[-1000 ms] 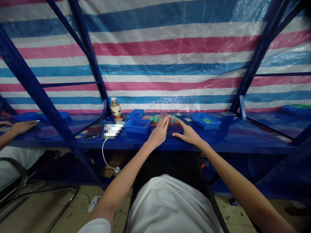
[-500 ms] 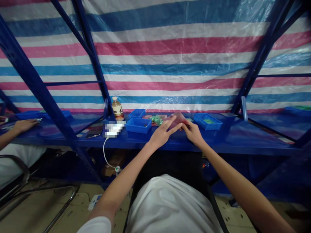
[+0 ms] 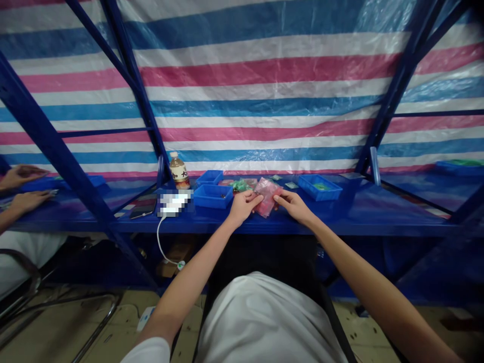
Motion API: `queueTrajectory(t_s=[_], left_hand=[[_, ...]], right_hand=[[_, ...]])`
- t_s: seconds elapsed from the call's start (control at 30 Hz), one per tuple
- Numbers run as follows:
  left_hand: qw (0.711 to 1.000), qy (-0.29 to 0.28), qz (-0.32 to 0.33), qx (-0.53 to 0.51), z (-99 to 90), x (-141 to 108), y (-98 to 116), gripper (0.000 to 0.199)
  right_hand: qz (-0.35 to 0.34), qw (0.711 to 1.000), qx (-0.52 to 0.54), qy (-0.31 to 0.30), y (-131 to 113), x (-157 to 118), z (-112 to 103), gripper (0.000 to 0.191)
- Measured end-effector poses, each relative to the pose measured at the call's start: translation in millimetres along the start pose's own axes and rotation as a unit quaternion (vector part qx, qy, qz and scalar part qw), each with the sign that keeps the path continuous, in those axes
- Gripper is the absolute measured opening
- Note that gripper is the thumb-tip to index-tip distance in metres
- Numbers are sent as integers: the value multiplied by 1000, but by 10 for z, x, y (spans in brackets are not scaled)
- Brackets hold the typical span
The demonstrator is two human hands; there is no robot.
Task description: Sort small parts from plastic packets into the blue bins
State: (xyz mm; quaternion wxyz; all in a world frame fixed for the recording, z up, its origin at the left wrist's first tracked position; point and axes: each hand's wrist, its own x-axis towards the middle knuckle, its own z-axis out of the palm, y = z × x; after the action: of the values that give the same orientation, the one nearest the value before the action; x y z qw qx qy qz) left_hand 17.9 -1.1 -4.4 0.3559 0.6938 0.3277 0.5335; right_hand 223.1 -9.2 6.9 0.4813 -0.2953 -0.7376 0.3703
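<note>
Since the frame half a second earlier, the pink bag (image 3: 267,195) has come nearer the person and now shows its broad face; the left hand (image 3: 244,205) has drawn back from across it to its left edge. The landmark is the front blue tray (image 3: 213,197) on the tabletop (image 3: 363,214). The pink bag is held to the right of that tray, tilted and creased; its contents cannot be made out. The left hand, nearer the tray, is closed on the bag's left edge, thumb uppermost. The right hand (image 3: 297,205), farther right of the tray, pinches the opposite edge. Crumpled green material (image 3: 241,185) lies just right of the tray, behind the left hand. A second blue tray (image 3: 209,177) stands directly behind the landmark tray; a capped bottle (image 3: 179,172) stands upright to its left, and a phone (image 3: 143,208) lies farther left. Well to the tray's right are a small packet (image 3: 291,185) and a third blue tray (image 3: 320,188) with green contents.
</note>
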Motion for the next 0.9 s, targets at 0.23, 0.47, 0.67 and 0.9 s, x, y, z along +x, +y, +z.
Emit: queueTrajectory(t_s=[0.23, 0.47, 0.67, 0.9], left_hand=[[1000, 11, -18, -19, 17, -18, 56, 45], [998, -39, -45, -34, 10, -5, 37, 44], [994, -45, -34, -93, 7, -11, 39, 40], [993, -34, 109, 33, -19, 5, 51, 2]], right_hand=[[38, 999, 28, 14, 15, -2, 95, 35], [72, 992, 101, 5, 130, -5, 55, 36], [35, 997, 68, -6, 50, -25, 79, 32], [-88, 996, -17, 27, 31, -7, 17, 17]])
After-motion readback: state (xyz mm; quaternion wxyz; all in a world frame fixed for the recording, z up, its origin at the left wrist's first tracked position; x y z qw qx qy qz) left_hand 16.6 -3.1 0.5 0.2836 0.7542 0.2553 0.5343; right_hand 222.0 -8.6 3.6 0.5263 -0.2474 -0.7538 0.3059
